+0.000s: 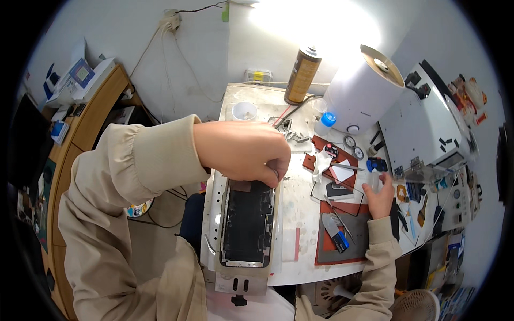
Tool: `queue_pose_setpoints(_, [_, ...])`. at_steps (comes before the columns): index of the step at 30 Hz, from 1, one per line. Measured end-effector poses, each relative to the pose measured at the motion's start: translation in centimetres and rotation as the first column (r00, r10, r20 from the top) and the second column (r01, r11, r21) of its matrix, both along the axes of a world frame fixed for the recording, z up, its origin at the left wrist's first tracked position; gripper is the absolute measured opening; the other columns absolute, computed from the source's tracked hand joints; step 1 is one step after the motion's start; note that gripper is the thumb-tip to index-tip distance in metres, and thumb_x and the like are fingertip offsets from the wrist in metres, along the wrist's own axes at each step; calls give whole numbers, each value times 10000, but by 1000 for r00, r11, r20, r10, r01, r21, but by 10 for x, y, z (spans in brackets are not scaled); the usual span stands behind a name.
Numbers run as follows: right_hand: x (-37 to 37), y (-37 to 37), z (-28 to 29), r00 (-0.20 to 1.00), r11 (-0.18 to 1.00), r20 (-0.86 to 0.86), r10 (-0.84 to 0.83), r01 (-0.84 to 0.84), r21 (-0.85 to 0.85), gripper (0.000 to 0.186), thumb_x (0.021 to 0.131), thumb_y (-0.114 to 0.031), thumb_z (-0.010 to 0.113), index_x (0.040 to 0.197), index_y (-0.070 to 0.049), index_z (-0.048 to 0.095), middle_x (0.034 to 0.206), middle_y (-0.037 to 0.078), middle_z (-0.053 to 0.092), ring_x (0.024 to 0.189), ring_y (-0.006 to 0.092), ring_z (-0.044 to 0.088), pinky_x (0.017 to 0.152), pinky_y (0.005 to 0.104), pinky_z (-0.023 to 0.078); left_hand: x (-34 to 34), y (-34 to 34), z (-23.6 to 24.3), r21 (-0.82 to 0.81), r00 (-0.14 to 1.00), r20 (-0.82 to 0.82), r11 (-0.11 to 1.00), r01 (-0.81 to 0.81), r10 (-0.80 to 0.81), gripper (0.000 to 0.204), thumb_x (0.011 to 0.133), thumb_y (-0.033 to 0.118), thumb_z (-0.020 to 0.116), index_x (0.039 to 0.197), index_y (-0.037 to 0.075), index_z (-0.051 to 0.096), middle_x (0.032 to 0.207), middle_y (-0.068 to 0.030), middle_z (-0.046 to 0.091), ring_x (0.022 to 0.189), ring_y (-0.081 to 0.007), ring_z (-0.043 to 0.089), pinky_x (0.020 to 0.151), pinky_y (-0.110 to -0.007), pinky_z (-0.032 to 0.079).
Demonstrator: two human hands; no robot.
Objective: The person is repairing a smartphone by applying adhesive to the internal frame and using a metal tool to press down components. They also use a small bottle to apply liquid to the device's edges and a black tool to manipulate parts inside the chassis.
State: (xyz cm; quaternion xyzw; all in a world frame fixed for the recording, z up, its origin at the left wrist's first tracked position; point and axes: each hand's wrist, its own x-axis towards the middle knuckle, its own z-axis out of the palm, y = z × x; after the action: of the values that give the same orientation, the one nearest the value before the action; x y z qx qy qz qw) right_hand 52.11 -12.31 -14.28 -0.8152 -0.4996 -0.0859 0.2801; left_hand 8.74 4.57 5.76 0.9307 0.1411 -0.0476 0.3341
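Note:
An opened phone (247, 222) with a dark inside lies in a pale holder (241, 281) on the white bench (300, 214). My left hand (243, 151) hovers over the phone's top edge, fingertips pinched together at its top right corner; what they pinch is hidden. My right hand (380, 200) is at the right side of the bench, fingers wrapped around a small clear bottle (376, 181). Both sleeves are beige.
A red-brown mat (327, 249) holds a blue-handled tool (338, 236), tweezers and a black-edged glass panel (338, 191). Behind stand a white cylinder unit (364, 91), a brown spray can (302, 75), a white cup (244, 111) and a white machine (428, 128). A fan (418, 306) sits lower right.

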Motion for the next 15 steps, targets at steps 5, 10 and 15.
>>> queue_pose_setpoints(5, [16, 17, -19, 999, 999, -34, -29, 28, -27, 619, 866, -240, 843, 1394, -50, 582, 1306, 188, 645, 1205, 389, 624, 1029, 479, 498, 3, 1, 4, -72, 996, -76, 996, -55, 49, 155, 931, 164, 791, 992, 21, 784, 925, -118, 733, 896, -273, 704, 830, -392, 556])
queue_pose_setpoints(10, [20, 18, -6, 931, 985, -327, -164, 170, -11, 573, 920, -132, 790, 1432, -9, 562, 1370, 193, 648, 1219, 322, 658, 1044, 427, 518, 4, 3, -1, 3, 999, -39, 1000, -19, 19, 137, 931, 145, 784, 994, 23, 789, 929, -120, 743, 910, -276, 713, 834, -396, 566])
queue_pose_setpoints(15, [-53, -12, 57, 772, 921, -536, 342, -163, 353, 501, 1004, -30, 679, 1476, 38, 527, 1395, 146, 641, 1241, 213, 632, 1081, 372, 504, 4, 2, 7, -106, 988, -135, 991, -84, 70, 174, 939, 137, 772, 1009, -22, 782, 901, -131, 771, 754, -235, 754, 701, -372, 588])
